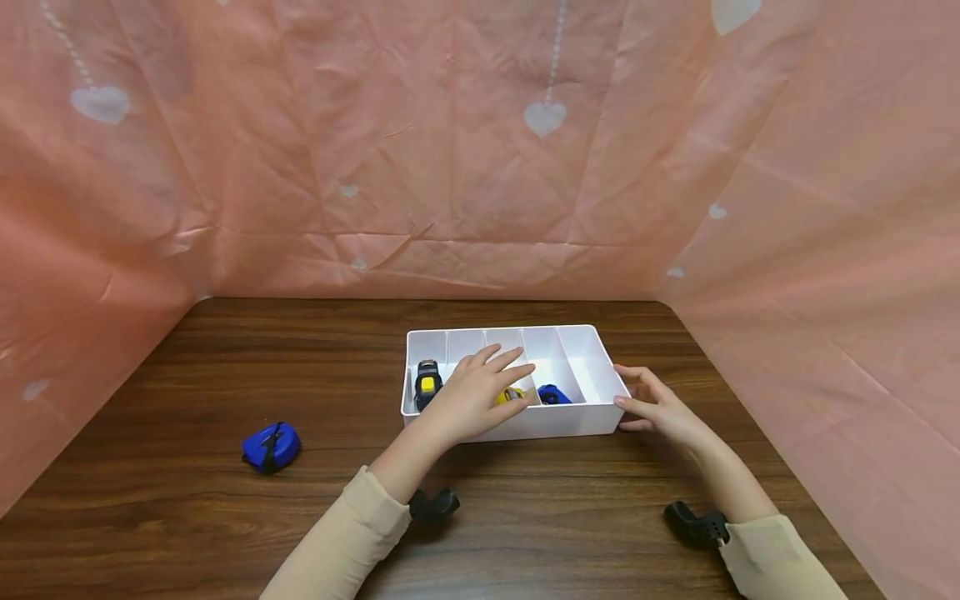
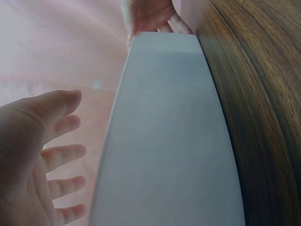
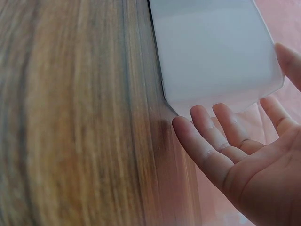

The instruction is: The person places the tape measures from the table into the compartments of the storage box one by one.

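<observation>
A white divided box (image 1: pixel 551 422) stands on the table, with a black and yellow tape measure (image 1: pixel 427 383) in its leftmost compartment. Partly behind my left fingers, a yellow tape measure (image 1: pixel 512 394) lies in the middle one. A blue object (image 1: pixel 553 395), probably another tape measure, sits second from the right. My left hand (image 1: pixel 480 393) hovers over the box's near side, fingers spread and holding nothing. At the box's right end, my right hand (image 1: pixel 663 410) touches the corner with thumb and fairly straight fingers. A blue tape measure (image 1: pixel 272 447) with a black strap lies left of the box.
The brown wooden table (image 1: pixel 187 375) carries the box and the lone tape measure. Pink cloth (image 1: pixel 450 167) with white hearts hangs behind and along both sides. Black wrist bands (image 1: pixel 433 506) show at both cream sleeves. The rightmost compartment holds nothing visible.
</observation>
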`<state>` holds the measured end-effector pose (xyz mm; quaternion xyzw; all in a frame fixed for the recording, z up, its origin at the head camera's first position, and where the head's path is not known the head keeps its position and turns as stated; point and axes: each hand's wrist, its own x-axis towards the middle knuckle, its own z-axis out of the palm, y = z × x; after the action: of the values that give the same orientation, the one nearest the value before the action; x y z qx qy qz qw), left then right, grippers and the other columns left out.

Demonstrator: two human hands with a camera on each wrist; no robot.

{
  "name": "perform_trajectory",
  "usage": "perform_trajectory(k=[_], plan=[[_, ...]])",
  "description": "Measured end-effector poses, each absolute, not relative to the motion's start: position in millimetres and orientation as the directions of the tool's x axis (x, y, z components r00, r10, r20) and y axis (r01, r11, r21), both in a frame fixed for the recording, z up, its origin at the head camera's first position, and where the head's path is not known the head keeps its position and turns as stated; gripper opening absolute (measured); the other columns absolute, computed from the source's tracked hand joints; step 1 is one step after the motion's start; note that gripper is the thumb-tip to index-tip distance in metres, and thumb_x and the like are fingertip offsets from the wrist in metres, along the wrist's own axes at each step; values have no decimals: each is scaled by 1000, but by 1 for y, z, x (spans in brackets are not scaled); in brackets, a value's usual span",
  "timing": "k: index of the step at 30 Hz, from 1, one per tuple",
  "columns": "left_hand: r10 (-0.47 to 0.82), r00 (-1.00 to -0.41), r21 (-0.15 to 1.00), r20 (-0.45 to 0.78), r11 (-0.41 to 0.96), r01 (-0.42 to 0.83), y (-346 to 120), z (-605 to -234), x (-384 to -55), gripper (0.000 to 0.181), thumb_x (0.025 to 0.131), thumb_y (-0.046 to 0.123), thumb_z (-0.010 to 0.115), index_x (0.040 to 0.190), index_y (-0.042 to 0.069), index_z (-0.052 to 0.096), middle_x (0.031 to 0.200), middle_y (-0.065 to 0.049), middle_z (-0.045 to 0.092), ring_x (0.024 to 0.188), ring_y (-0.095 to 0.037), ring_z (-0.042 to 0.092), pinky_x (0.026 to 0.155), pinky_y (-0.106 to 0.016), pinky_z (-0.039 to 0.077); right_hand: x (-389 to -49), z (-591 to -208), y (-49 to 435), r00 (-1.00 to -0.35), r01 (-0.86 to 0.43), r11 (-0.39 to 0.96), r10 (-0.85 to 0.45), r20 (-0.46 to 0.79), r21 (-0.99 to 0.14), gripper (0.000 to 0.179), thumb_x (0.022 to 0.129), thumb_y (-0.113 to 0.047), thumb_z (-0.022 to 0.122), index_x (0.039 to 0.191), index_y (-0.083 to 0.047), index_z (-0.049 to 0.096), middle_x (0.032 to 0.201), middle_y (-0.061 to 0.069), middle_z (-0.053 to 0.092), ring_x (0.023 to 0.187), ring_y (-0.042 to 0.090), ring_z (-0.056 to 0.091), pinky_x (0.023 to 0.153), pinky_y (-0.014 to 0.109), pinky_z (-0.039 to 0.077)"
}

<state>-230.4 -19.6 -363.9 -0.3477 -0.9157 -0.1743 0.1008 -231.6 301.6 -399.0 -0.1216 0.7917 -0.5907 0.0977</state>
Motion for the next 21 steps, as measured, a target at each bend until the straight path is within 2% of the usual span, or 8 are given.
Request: perform_trajectory(k=[12,17,21], plan=[[595,-727,222,343,701,678,-41,-361,-222,55,93,44,59,143,23,48,152,-3,33,141,-32,20,105,-60,22,-232,-401,302,-951,-80,274,-309,-8,-958,59,97,-13,57,145,1,26,121,30,46,98,21,59,79,47,52],[582,-726,229,366,700,677,-49,-363,-221,58,90,39,64,143,21,48,152,-6,33,140,-36,21,103,-65,21,-231,-400,302,-952,-80,281,-305,-10,-956,59,97,-13,57,145,1,26,119,30,47,97,22,59,79,48,52],[571,-730,217,374,712,668,-57,-366,-220,58,90,40,64,143,22,48,153,-6,32,139,-37,21,102,-64,21,-232,-400,302,-953,-79,285,-303,-12,-955,59,97,-14,57,145,1,26,121,31,46,98,22,59,79,48,52]])
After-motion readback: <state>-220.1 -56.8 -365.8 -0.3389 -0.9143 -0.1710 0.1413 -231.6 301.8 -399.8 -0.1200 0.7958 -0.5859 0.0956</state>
